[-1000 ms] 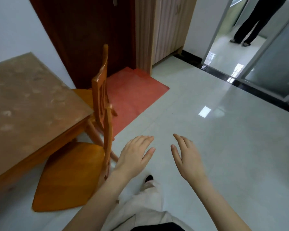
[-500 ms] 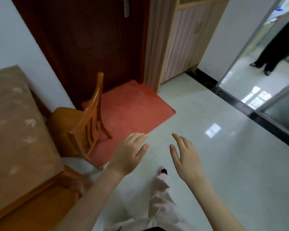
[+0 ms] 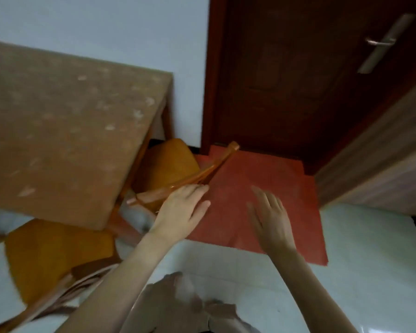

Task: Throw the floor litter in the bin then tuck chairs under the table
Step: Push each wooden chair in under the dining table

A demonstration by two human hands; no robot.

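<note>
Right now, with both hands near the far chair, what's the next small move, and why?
Probably close the left hand on the far chair's backrest and push it toward the table. The hand is open at the rail; the seat still sticks out beyond the table's edge.

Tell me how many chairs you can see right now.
2. One chair stands at the table's end near the door, its backrest by the left hand. The second chair sits at the table's near side, lower left. Others may be out of frame.
</note>
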